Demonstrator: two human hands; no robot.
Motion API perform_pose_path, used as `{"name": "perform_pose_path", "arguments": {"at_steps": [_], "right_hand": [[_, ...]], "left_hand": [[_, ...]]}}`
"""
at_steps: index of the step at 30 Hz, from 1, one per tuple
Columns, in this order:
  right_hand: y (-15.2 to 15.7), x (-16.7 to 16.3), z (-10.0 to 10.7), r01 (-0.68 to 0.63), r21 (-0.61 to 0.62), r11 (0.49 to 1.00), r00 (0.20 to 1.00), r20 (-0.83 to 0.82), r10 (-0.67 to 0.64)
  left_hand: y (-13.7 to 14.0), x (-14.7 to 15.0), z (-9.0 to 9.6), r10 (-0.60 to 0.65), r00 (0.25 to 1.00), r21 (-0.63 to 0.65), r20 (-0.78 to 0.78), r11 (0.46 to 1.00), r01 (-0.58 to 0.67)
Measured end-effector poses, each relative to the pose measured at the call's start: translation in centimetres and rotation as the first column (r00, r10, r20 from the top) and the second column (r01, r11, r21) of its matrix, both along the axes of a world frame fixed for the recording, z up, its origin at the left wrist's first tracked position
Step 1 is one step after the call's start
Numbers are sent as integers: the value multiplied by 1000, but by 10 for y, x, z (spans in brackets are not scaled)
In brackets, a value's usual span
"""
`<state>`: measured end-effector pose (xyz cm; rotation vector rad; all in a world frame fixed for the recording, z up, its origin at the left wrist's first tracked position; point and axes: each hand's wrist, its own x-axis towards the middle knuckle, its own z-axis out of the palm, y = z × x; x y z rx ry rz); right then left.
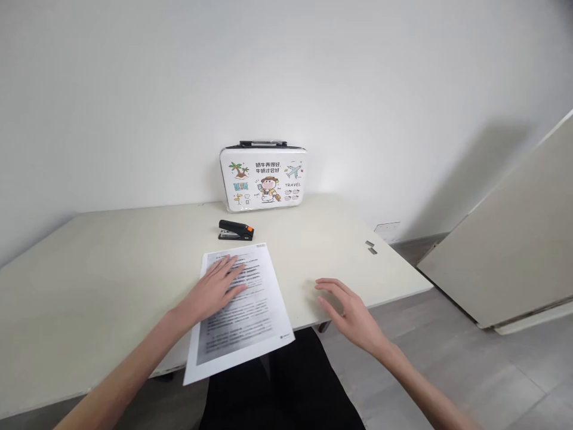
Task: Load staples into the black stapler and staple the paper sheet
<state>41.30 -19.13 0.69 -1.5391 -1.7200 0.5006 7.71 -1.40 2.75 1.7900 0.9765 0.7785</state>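
My left hand lies flat, fingers spread, on the upper left part of a printed sheet of paper. The sheet's lower end sticks out past the table's front edge; whether there is more than one sheet I cannot tell. Just beyond the top of the paper rests a black stapler with an orange patch. To the right of the paper, my right hand hovers near the table edge with its fingers apart and slightly curled, holding nothing.
A white case with cartoon prints stands upright at the back of the table, by the wall. Two small strips of staples lie near the right edge. A pale panel leans at the far right.
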Motion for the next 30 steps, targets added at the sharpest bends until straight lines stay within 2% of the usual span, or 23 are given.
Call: {"name": "perform_pose_path", "arguments": {"at_steps": [3, 8, 13, 19, 30], "right_hand": [[15, 17, -8, 48, 39, 998, 999, -3, -48], [42, 33, -15, 92, 52, 994, 995, -36, -90], [59, 36, -14, 135, -28, 990, 988, -75, -136], [58, 32, -15, 150, -20, 989, 984, -95, -151], [59, 31, -17, 181, -4, 983, 978, -108, -181]], "left_hand": [[-4, -20, 1, 53, 998, -29, -20, 998, -53], [-8, -43, -16, 158, 964, 110, -215, 984, -137], [-1, -51, -26, 186, 895, 256, -406, 963, -83], [2, -49, -28, 226, 885, 351, -406, 933, -78], [4, -55, -36, 285, 744, 494, -604, 867, 69]]}}
